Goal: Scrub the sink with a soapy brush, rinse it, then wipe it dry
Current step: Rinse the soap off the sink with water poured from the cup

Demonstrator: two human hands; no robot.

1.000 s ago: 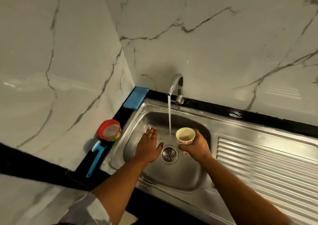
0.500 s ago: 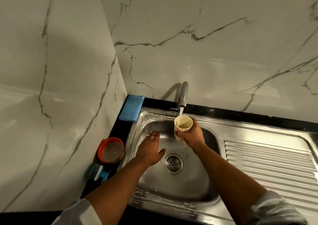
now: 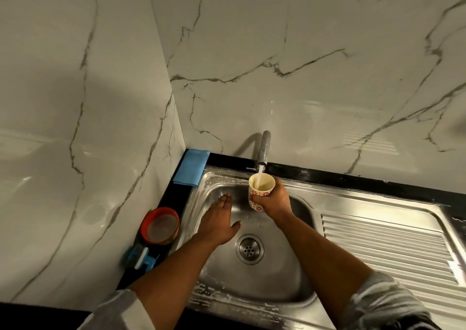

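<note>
The steel sink [image 3: 280,279] has soap foam along its back and front rims and a round drain [image 3: 249,248] in its floor. Water runs from the tap [image 3: 264,150] into a white paper cup [image 3: 261,188] with red flowers. My right hand [image 3: 273,201] grips that cup upright right under the spout. My left hand [image 3: 219,222] lies flat with straight fingers on the basin's left wall. A blue brush [image 3: 142,256] lies on the black counter left of the sink.
A folded blue cloth [image 3: 191,167] sits in the back left corner. A red-rimmed round container [image 3: 160,225] stands next to the brush. The ribbed drainboard [image 3: 385,249] stretches to the right. Marble walls [image 3: 302,77] close in behind and on the left.
My right hand has lifted the cup from beside the drain up to the spout, and the water now falls into it. My left hand has stayed on the basin wall.
</note>
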